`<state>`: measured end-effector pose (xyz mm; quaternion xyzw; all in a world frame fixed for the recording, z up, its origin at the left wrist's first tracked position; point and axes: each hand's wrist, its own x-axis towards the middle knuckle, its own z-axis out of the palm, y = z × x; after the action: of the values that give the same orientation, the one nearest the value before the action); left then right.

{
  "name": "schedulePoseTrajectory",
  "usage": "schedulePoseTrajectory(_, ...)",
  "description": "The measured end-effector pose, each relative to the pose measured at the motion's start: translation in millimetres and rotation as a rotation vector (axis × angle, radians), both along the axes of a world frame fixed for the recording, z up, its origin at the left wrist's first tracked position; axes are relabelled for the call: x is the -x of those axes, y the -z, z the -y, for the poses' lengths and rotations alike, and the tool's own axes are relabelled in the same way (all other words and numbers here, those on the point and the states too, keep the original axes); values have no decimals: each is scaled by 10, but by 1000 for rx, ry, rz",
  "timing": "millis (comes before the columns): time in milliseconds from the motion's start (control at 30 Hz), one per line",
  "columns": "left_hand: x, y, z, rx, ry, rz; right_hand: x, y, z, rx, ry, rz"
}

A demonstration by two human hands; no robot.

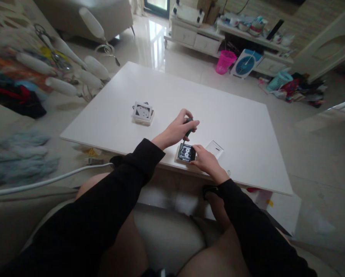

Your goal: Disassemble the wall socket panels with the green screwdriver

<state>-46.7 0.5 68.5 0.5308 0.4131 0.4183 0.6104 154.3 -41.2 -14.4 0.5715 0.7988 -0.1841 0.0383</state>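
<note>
My left hand [176, 129] is closed around the dark green handle of a screwdriver [189, 132]. Its thin shaft points down to the upper part of a wall socket [186, 152], a small square piece with a black, patterned face and a pale rim, near the table's front edge. The contact of the tip is too small to make out. My right hand [205, 159] grips the socket's right side with thumb and fingers. Just beyond that hand lies a white cover plate [215, 148] with a small dark slot, partly hidden by the fingers.
On the left of the white table [233, 111] sits a stack of similar socket parts [143, 112]. A small clear round object [229, 172] lies by the front edge. Beyond the table are a floor lamp [92, 23], a pink basket [226, 61] and a fan [245, 63].
</note>
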Motion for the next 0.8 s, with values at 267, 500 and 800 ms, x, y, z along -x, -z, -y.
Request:
schedulePoseTrajectory(267,56,-78,22,-20,115,-86,1,0,-1,-2,-10,-11)
schedulePoseTrajectory(500,64,36,15,-88,37,-167,5,-23,-4,-3,-13,-2)
schedulePoseTrajectory(800,93,90,-27,-205,205,-90,34,-92,-44,6,-15,55)
